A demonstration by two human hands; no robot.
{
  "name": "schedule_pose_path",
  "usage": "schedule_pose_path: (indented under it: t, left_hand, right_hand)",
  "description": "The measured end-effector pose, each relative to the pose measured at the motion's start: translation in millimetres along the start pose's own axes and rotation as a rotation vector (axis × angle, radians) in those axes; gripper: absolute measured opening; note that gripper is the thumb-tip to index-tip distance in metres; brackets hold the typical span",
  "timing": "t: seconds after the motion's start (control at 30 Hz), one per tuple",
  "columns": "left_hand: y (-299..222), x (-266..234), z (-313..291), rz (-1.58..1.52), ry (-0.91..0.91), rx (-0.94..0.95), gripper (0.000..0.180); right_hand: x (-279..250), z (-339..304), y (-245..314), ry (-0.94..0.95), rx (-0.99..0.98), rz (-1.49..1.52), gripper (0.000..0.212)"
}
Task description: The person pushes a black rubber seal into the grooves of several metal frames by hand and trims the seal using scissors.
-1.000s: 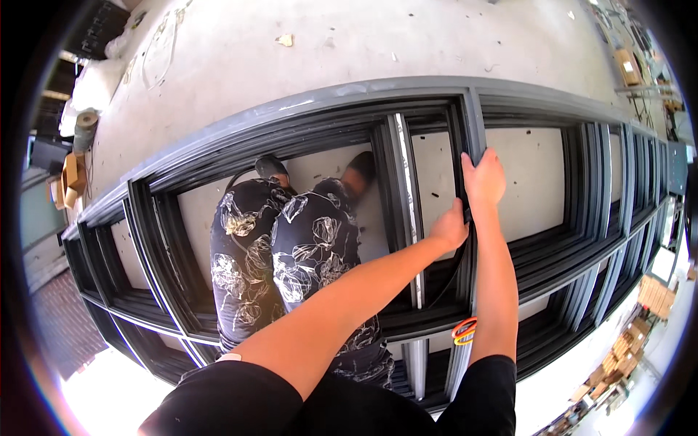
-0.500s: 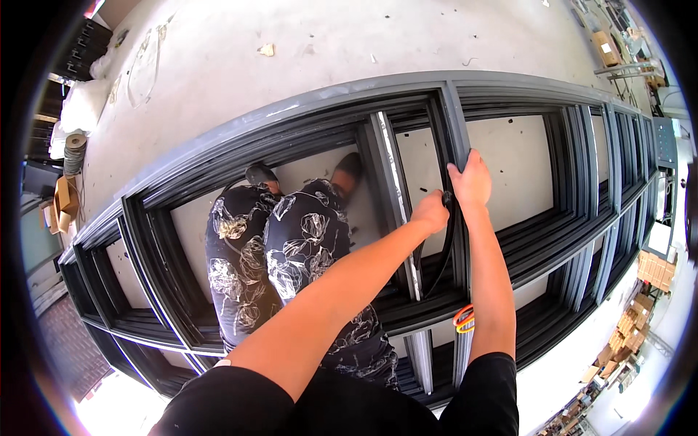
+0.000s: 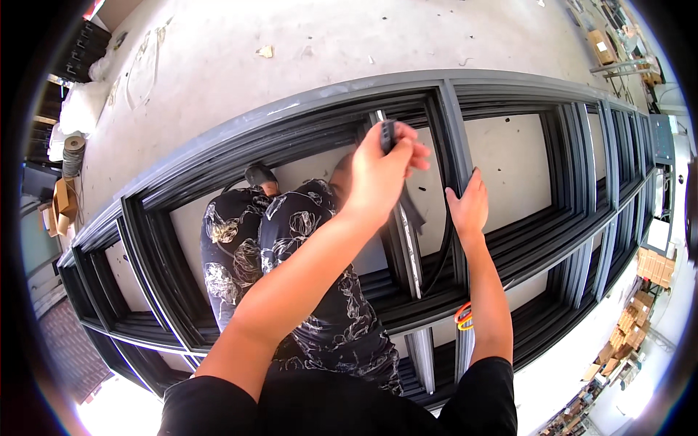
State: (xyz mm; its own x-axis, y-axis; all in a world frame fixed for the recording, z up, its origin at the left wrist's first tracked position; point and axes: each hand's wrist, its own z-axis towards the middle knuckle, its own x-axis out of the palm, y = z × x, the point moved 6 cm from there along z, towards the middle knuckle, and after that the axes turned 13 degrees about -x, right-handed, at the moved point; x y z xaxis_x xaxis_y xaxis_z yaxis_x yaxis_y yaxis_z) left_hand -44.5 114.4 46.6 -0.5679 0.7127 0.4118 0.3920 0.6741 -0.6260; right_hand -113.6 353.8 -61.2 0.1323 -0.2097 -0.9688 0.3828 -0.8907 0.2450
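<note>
My left hand is raised over the dark window frame, its fingers curled around a black ribbed piece. This piece sticks up past the thumb; the rest is hidden in the palm, and its exact kind does not show. Below the fingers hangs a blurred dark end. My right hand grips a grey upright bar of the frame, thumb across its face and fingers along its right side. Between the hands, a thin black strip curves down inside the frame beside a silver-edged bar.
My legs in patterned dark trousers stand within a frame opening. More stacked frames extend right. Orange and yellow loops hang near my right forearm. Small scraps lie on the floor; cardboard boxes stand at the right.
My left hand has lifted up and to the left, away from the upright bar, with the black ribbed piece in it. My right hand has slid slightly down the bar.
</note>
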Motion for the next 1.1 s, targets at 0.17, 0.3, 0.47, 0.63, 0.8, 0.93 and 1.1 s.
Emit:
schedule_pose_path:
  t: [0.17, 0.3, 0.47, 0.63, 0.8, 0.93, 1.1]
  left_hand:
    - [11.7, -31.3, 11.7, -0.112, -0.069, -0.065, 0.013]
    - [0.1, -28.4, 26.7, -0.132, -0.097, -0.017, 0.014]
    - [-1.6, -29.6, 40.4, -0.146, -0.151, -0.023, 0.014]
    - [12.8, -36.0, 50.0, -0.090, -0.122, -0.104, 0.010]
    - [12.0, -31.0, 54.5, 0.014, -0.116, -0.085, 0.009]
    - [29.8, -12.7, 60.4, 0.121, -0.061, -0.119, 0.009]
    - [87.8, 21.0, 79.1, 0.260, 0.032, -0.209, 0.010]
  right_hand:
    - [6.3, 57.2, 14.1, -0.177, -0.088, -0.022, 0.058]
    - [13.1, 102.3, 31.3, -0.139, 0.012, -0.062, 0.047]
    - [10.1, 105.5, 19.9, -0.066, 0.016, -0.037, 0.042]
    - [-21.5, 8.8, 33.6, -0.402, -0.142, -0.066, 0.037]
    - [7.2, -165.2, 12.3, -0.236, 0.280, 0.148, 0.038]
    - [31.4, -225.2, -5.6, -0.232, 0.399, 0.003, 0.039]
    - [23.1, -223.8, -13.6, -0.057, 0.410, -0.180, 0.018]
